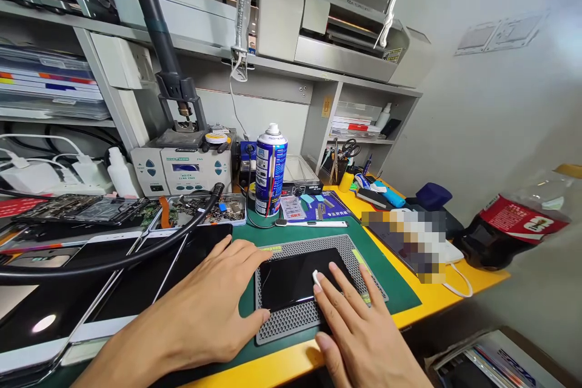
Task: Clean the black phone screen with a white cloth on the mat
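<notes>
A black glossy phone screen lies on a grey honeycomb pad, which rests on a green mat. My left hand grips the screen's left end, thumb at the near corner and forefinger at the far one. Under the fingertips of my right hand, a small white wipe is pressed on the glass; only a bit of it shows. The right fingers lie nearly flat, with the thumb lower, by the pad's near edge. The screen's right part is hidden beneath that hand.
Behind the pad stand a blue spray can and a white-handled brush. Phone parts and a black hose crowd the left, before a hot-air station. At right are a blurred-out device and a cola bottle.
</notes>
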The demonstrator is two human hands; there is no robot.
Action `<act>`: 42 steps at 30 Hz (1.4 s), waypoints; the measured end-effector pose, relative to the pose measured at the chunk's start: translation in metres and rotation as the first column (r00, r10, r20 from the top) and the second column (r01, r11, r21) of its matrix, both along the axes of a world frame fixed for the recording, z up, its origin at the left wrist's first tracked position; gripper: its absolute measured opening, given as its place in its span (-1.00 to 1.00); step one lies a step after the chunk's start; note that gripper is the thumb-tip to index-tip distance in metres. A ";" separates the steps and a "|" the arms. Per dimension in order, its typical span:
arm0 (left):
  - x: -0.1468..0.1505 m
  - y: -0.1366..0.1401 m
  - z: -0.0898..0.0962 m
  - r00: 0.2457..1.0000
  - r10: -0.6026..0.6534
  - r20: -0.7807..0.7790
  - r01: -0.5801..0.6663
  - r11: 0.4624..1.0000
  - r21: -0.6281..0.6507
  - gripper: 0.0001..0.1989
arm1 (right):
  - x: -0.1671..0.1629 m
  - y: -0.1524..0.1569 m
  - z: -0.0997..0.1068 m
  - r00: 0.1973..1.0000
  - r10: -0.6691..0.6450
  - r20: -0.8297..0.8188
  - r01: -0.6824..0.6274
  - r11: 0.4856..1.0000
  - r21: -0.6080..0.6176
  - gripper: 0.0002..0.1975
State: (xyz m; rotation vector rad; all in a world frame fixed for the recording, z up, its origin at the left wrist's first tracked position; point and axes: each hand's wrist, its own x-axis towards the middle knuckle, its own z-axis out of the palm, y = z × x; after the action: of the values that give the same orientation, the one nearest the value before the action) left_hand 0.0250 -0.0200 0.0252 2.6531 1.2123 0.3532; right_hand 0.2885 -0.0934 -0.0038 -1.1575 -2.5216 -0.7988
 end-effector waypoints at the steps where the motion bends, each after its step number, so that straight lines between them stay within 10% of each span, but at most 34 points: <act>1: 0.000 0.000 0.000 1.000 -0.001 -0.002 0.001 1.000 0.009 -0.39 | -0.007 0.001 -0.001 0.999 0.014 -0.029 -0.014 1.000 -0.005 -0.59; 11: -0.005 0.004 -0.001 0.997 0.042 -0.068 -0.042 0.999 -0.002 -0.41 | -0.072 0.009 -0.020 0.946 -0.054 -0.319 -0.064 0.935 -0.349 -0.50; 19: -0.005 0.005 -0.001 0.999 0.038 -0.037 -0.040 0.998 -0.045 -0.41 | -0.073 0.018 0.004 0.937 -0.116 -0.328 -0.108 0.798 -0.593 -0.40; 32: -0.003 0.009 -0.002 0.997 0.058 0.052 -0.062 0.995 0.077 -0.48 | -0.076 0.028 0.013 0.936 -0.165 -0.311 -0.026 0.850 -0.527 -0.42; 42: 0.003 -0.003 0.003 0.999 0.026 0.042 -0.023 0.998 -0.063 -0.36 | 0.000 0.032 0.006 0.938 -0.313 -0.151 0.230 0.885 -0.405 -0.53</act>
State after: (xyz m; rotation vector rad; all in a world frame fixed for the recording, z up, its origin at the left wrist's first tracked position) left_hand 0.0276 -0.0226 0.0279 2.5661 1.2234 0.3682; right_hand 0.2890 -0.0609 0.0026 -1.6547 -2.4255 -0.2124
